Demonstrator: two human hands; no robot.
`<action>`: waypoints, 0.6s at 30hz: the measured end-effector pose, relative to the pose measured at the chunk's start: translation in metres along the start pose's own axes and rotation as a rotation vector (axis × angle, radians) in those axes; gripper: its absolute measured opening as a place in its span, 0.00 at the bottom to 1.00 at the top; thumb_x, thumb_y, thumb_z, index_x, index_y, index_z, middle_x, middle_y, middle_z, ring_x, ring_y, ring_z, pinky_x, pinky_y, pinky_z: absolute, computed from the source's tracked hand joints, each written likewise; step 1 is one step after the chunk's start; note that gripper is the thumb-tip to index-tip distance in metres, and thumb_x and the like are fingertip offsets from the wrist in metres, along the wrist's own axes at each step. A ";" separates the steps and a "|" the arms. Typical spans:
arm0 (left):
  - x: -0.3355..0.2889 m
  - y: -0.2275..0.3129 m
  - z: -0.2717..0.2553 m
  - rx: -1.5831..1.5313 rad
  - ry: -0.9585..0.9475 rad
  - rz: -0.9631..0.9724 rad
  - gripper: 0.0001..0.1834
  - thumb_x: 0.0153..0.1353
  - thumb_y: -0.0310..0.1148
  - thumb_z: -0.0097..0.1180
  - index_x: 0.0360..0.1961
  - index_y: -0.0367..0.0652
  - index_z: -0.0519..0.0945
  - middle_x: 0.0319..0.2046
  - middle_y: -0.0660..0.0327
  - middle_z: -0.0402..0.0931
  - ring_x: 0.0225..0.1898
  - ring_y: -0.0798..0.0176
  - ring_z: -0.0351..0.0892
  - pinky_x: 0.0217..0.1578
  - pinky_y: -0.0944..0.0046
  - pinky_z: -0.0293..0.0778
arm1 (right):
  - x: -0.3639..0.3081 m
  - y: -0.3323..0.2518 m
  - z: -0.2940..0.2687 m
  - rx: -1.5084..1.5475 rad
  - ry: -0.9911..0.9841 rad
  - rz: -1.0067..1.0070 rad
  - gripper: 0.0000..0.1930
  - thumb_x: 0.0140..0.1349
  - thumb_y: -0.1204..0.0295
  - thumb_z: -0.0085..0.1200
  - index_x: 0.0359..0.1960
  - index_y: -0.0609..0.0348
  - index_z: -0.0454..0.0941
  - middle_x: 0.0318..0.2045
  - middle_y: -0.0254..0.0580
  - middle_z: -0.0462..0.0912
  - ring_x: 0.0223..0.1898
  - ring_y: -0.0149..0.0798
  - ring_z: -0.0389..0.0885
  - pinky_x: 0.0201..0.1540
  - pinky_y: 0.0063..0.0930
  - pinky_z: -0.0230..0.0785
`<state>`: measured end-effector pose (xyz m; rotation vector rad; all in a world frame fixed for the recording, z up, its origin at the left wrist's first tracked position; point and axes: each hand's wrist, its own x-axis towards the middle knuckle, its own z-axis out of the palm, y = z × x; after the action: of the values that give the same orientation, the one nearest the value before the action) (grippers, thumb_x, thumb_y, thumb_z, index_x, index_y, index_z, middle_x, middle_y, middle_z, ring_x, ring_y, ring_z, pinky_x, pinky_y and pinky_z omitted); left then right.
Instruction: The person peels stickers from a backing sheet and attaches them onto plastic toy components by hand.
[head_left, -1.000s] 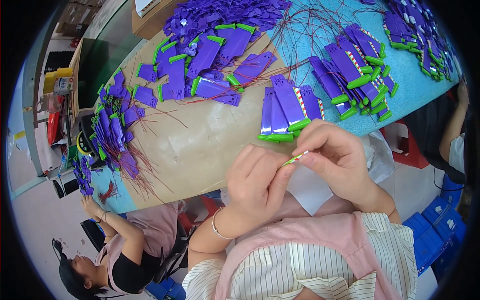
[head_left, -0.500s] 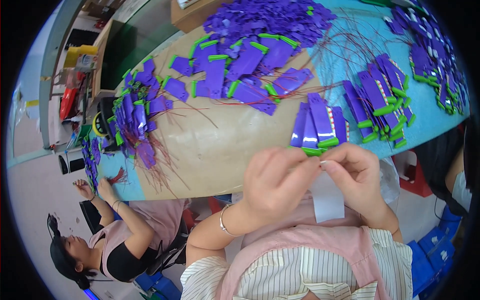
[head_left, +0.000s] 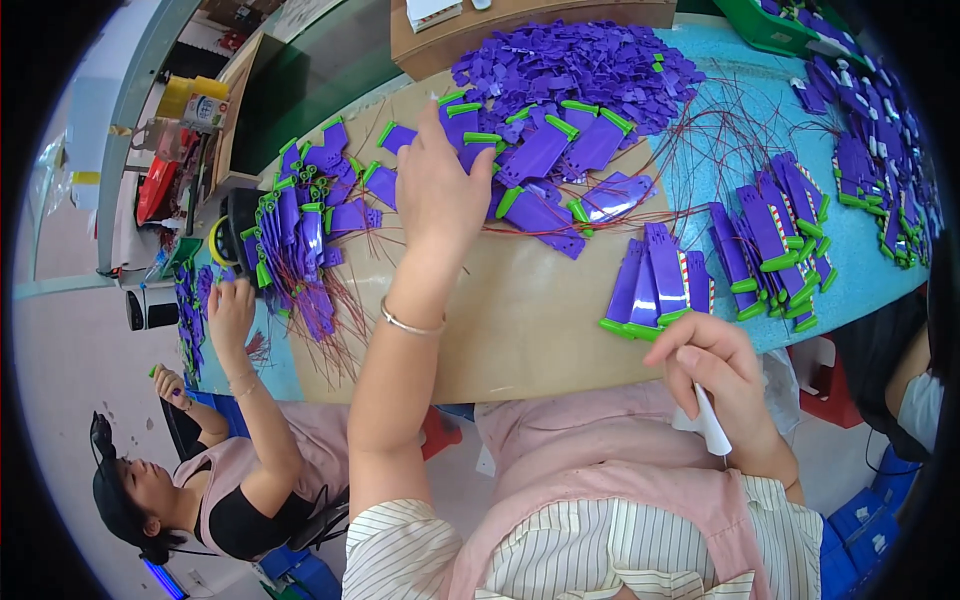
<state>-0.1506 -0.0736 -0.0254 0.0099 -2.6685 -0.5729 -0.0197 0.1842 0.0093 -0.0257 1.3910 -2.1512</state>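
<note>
My left hand (head_left: 440, 195) is stretched out over the purple flat pieces with green ends (head_left: 535, 150), index finger extended and thumb apart. A small whitish bit (head_left: 434, 98) shows at its index fingertip; I cannot make out what it is. Near the table's front edge, my right hand (head_left: 725, 375) has its fingers curled around a white paper strip (head_left: 711, 428), which hangs curled below the palm. Just beyond that hand lies a small row of purple pieces with green ends (head_left: 650, 280), some carrying a red-and-white striped edge.
A heap of small purple parts (head_left: 580, 70) lies at the back, before a brown box (head_left: 540, 15). Thin red wires (head_left: 715, 130) trail over the blue mat. More purple-and-green pieces (head_left: 780, 240) are stacked at right. A co-worker (head_left: 250, 450) sits at left, hands at the table.
My hands have parted. The left went forward and left over the purple pieces; the right stayed near the front edge with the white strip, which now hangs curled instead of flat.
</note>
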 end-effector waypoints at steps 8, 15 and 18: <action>-0.032 0.041 -0.030 -0.321 0.295 0.490 0.21 0.43 0.15 0.55 0.43 0.39 0.74 0.25 0.62 0.73 0.25 0.59 0.71 0.30 0.62 0.67 | 0.006 0.008 -0.006 0.241 -0.100 0.129 0.18 0.65 0.59 0.39 0.38 0.64 0.70 0.15 0.35 0.70 0.13 0.20 0.61 0.14 0.14 0.47; -0.119 0.088 -0.061 -0.495 -0.035 0.823 0.15 0.43 0.27 0.58 0.36 0.44 0.80 0.27 0.67 0.76 0.30 0.67 0.72 0.32 0.68 0.69 | -0.002 0.017 -0.005 0.187 0.058 0.244 0.10 0.63 0.66 0.46 0.30 0.58 0.72 0.17 0.27 0.71 0.14 0.19 0.66 0.15 0.12 0.59; -0.129 0.088 -0.057 -0.528 -0.050 0.292 0.13 0.46 0.20 0.54 0.36 0.38 0.78 0.29 0.60 0.68 0.31 0.66 0.68 0.34 0.70 0.65 | -0.005 0.019 -0.003 0.178 0.109 0.099 0.09 0.62 0.68 0.47 0.30 0.61 0.73 0.22 0.34 0.78 0.18 0.23 0.74 0.18 0.14 0.63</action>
<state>-0.0031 -0.0036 0.0068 -0.5374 -2.4171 -1.1597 -0.0080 0.1836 -0.0062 0.2266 1.2275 -2.2125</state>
